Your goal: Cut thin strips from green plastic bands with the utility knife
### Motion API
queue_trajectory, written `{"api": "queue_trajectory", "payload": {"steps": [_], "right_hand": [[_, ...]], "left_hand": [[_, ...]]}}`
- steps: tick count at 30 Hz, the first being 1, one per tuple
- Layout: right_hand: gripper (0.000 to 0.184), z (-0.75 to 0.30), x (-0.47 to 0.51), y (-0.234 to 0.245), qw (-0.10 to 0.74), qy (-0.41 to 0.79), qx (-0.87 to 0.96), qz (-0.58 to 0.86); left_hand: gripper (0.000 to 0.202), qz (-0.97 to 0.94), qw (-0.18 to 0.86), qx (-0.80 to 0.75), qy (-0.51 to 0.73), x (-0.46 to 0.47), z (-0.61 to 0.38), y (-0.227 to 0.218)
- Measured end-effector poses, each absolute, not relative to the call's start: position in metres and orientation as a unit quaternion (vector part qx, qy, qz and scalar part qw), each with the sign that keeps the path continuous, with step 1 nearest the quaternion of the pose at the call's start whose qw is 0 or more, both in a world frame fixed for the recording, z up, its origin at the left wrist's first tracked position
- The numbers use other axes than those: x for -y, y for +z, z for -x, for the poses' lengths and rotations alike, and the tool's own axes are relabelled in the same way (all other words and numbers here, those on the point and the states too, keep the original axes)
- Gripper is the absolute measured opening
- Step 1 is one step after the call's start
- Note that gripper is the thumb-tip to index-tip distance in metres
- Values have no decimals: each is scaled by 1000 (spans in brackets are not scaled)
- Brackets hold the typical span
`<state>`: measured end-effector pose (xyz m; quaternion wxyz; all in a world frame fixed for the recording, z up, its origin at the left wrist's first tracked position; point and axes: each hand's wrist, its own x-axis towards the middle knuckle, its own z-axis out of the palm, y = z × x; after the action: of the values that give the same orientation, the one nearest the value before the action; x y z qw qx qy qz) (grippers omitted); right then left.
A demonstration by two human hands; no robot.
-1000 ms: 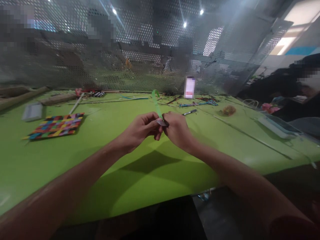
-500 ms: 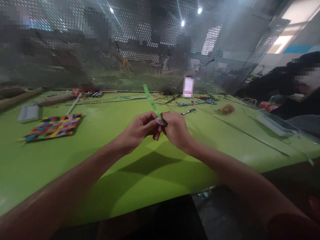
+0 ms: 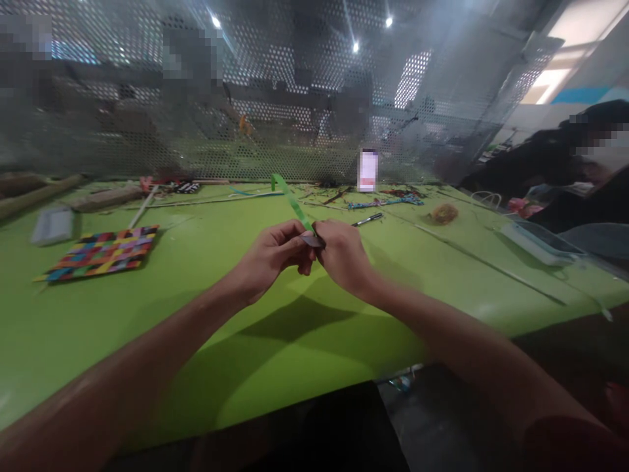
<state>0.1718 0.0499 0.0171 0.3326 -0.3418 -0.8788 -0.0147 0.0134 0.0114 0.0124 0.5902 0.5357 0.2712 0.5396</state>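
Over the middle of the table, my left hand (image 3: 278,255) and my right hand (image 3: 343,252) meet, both closed. Between them rises a thin green strip (image 3: 295,208), its far end bent over to the left. A small, flat, dark grey piece (image 3: 311,240) lies at the strip's base, under my left thumb and against my right fingers; its kind is unclear. My right fingers curl around the base, so the strip's lower end is hidden. Just beyond my right hand lies a black pen (image 3: 367,219).
A woven multicoloured mat (image 3: 105,254) and a white box (image 3: 53,225) lie left on the green table (image 3: 236,387). A phone (image 3: 367,170) stands by the perforated metal screen (image 3: 304,144). To the right are a thin stick (image 3: 491,264), a twine bundle (image 3: 445,214) and another person (image 3: 531,157).
The green strip's upper end, nearly straight before, now bends over to the left. My hands stay together around its base. The whole view has shifted slightly.
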Motion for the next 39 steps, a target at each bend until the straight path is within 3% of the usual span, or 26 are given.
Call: {"api": "queue_trajectory", "payload": {"steps": [39], "right_hand": [[28, -170, -48, 13, 353, 97, 866, 341]], "left_hand": [[22, -534, 585, -284, 540, -12, -16, 9]]}}
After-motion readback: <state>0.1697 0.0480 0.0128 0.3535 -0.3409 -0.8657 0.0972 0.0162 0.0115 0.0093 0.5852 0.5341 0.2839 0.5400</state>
